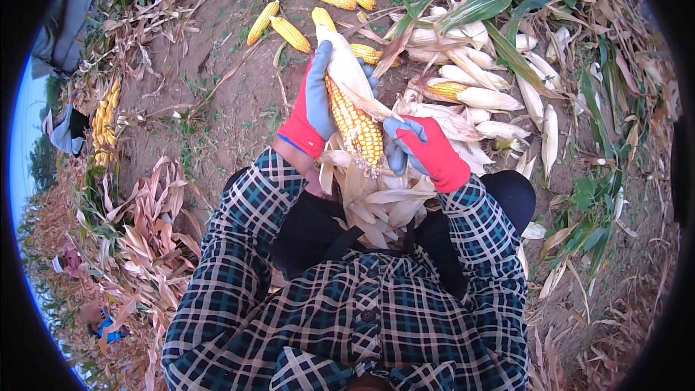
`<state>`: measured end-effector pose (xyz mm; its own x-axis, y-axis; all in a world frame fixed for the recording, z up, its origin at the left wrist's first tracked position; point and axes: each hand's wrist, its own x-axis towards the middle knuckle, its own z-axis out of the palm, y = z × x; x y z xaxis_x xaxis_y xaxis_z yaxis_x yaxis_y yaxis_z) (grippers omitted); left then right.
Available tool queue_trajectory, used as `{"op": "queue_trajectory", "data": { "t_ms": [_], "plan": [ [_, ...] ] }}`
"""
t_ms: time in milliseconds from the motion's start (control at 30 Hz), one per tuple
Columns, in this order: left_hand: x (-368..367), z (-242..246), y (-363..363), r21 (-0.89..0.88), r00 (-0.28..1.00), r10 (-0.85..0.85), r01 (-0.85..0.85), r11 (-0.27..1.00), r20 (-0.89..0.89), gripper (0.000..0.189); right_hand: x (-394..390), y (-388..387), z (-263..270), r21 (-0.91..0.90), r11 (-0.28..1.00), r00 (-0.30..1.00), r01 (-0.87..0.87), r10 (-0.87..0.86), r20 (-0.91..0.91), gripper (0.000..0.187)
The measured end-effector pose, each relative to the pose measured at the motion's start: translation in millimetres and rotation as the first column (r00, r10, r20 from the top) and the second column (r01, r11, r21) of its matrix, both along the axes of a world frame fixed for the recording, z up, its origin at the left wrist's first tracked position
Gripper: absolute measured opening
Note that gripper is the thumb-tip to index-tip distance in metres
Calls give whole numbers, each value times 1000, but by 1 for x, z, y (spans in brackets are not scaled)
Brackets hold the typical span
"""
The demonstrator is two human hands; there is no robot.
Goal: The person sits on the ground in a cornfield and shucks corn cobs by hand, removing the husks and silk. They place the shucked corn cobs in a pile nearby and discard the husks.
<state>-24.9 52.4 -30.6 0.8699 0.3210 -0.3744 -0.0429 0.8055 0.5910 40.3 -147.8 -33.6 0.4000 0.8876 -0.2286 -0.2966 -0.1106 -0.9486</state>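
Note:
A partly husked ear of corn (355,124) lies in my left hand (317,99), which wears a red and grey-blue work glove. Its lower kernels are bare, while pale husk (346,68) still wraps the upper part. Some kernels near the lower tip look whitish and damaged. My right hand (429,149), gloved the same way, has its fingers closed on the husk's edge at the ear's right side. Part of my left fingers is hidden behind the ear. Torn dry husks (380,201) lie between my knees, under the ear.
Several bare yellow ears (290,35) lie on the soil ahead. At right is a pile of ears in husk (467,70), with green leaves (480,8) over it. Dry stalks (157,228) and a heap of ears (105,122) lie at left. Other people (69,127) are farther off.

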Motion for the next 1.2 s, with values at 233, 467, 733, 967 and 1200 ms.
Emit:
{"op": "queue_trajectory", "data": {
  "t_ms": [233,467,733,967,1200],
  "plan": [
    [-1,-5,6,82,999,37,-36,996,-13,60,14,0,1,-130,990,990,-57,73,123,32],
    [-6,-2,2,131,986,161,-155,979,-33,42,28,-7,-6,7,998,989,-64,63,133,37],
    [-3,-9,3,259,973,210,-180,949,-92,54,13,3,-9,-39,997,996,-65,67,53,49],
    [-4,-17,0,426,965,231,-159,891,-124,54,0,17,-23,-77,996,999,-51,52,14,38],
    [-3,-16,0,438,978,112,-25,899,-175,53,-9,24,-25,-169,973,970,-160,124,-210,38]
  ]
}}
